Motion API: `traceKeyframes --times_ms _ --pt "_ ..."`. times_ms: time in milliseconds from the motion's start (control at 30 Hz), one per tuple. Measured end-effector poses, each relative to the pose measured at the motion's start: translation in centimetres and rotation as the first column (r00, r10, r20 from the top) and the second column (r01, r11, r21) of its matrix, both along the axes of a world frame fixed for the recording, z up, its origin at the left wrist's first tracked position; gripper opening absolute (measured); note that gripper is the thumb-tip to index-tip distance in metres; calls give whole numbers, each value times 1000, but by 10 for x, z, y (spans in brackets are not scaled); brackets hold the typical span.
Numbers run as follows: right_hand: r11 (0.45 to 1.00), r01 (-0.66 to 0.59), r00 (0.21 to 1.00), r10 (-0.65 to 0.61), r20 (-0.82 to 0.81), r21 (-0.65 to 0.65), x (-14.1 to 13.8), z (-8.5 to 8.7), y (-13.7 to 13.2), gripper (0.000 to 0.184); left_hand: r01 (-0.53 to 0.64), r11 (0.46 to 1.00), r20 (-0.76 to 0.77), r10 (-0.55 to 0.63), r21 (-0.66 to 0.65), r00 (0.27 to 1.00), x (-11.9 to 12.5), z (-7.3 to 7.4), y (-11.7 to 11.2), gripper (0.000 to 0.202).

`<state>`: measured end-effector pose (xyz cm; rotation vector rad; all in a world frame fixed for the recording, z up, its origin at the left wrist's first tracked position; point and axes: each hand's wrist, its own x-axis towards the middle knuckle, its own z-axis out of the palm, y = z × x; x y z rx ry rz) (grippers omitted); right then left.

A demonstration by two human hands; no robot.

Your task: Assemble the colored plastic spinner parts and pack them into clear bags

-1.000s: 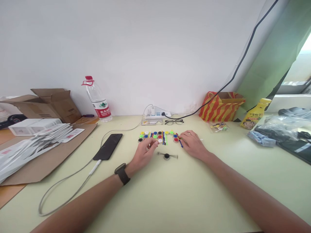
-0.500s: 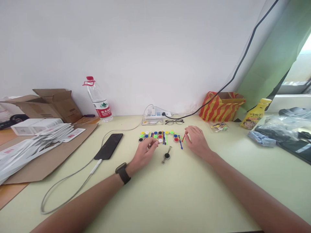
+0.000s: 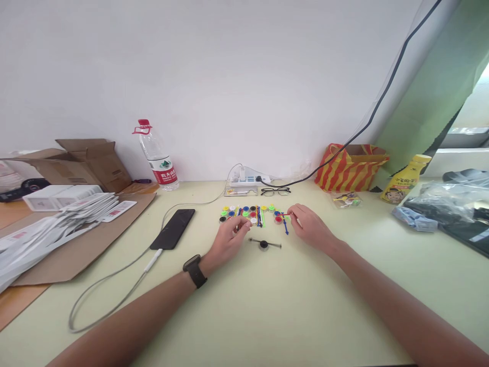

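Observation:
Small coloured round caps (image 3: pixel 244 211) and thin coloured sticks (image 3: pixel 260 216) lie in rows on the pale green table (image 3: pixel 267 306). My left hand (image 3: pixel 228 237), with a black watch on the wrist, rests curled at the near left of the rows, fingertips pinched by a white cap. My right hand (image 3: pixel 310 227) sits to the right and pinches a thin red stick (image 3: pixel 286 215) near a red cap. A small black disc with a grey bar through it (image 3: pixel 264 244) lies between my hands. A blue stick (image 3: pixel 284 227) lies beside my right hand.
A black phone (image 3: pixel 174 229) on a grey cable lies left. A water bottle (image 3: pixel 156 155), cardboard box (image 3: pixel 82 163) and white packets (image 3: pixel 57 219) stand further left. At the back are a power strip (image 3: pixel 244 181) and glasses (image 3: pixel 275 191); right, a striped bag (image 3: pixel 349 167), yellow bottle (image 3: pixel 405 179) and plastic bags (image 3: pixel 443 204).
My right hand lifted off the sticks and now pinches a red stick. The black disc's bar has turned from angled to level. My left hand barely moved.

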<state>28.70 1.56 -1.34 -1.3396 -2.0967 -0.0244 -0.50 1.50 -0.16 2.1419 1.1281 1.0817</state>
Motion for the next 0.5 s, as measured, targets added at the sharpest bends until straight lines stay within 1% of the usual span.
traceKeyframes --times_ms 200,367,500 --pt "1000 26 999 -26 34 13 0 0 0 16 -8 1000 -6 8 9 1000 0 0 1 32" --pt "999 36 997 -35 66 -21 0 0 -1 16 -1 1000 -5 1 5 1000 0 -1 1 32" --pt "997 65 994 -62 92 -37 -1 4 -3 13 -2 1000 -9 2 2 1000 0 0 0 32"
